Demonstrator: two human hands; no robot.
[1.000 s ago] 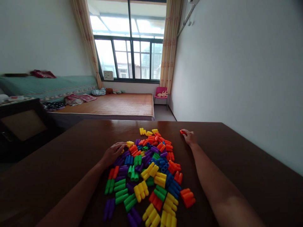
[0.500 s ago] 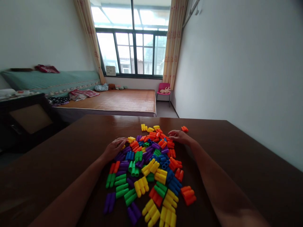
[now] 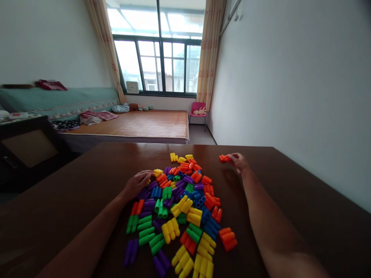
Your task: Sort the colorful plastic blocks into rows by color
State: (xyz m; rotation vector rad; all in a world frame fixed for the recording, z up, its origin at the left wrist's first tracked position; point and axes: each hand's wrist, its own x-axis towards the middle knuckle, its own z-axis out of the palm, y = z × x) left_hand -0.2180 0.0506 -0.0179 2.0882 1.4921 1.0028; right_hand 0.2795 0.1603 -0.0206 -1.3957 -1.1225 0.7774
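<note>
Many plastic building blocks shaped like joined tubes, in several colours, lie in a loose pile in front of me. My left hand (image 3: 140, 181) rests at the pile's upper left edge, fingers stretched out and open. Its fingertips are beside a yellow building block (image 3: 158, 172), and purple building blocks (image 3: 148, 190) lie under and near it. To the right of the pile, my right hand (image 3: 239, 162) is closed, thumb and fingers pinching an orange building block (image 3: 227, 158). Whether a second orange piece sits against it is too small to tell.
The pile lies on a dark brown table (image 3: 243, 185). Single yellow blocks (image 3: 174, 157) are at its far end. An orange block (image 3: 227, 239) and a purple block (image 3: 131, 252) lie at the near edges. Beyond are a bed (image 3: 150, 123), a pink chair (image 3: 198, 108) and a dark cabinet (image 3: 26, 143).
My right hand has moved right, from the pile's upper right edge to the orange building block standing apart. My left hand stays at the pile's left edge. The view has shifted slightly.
</note>
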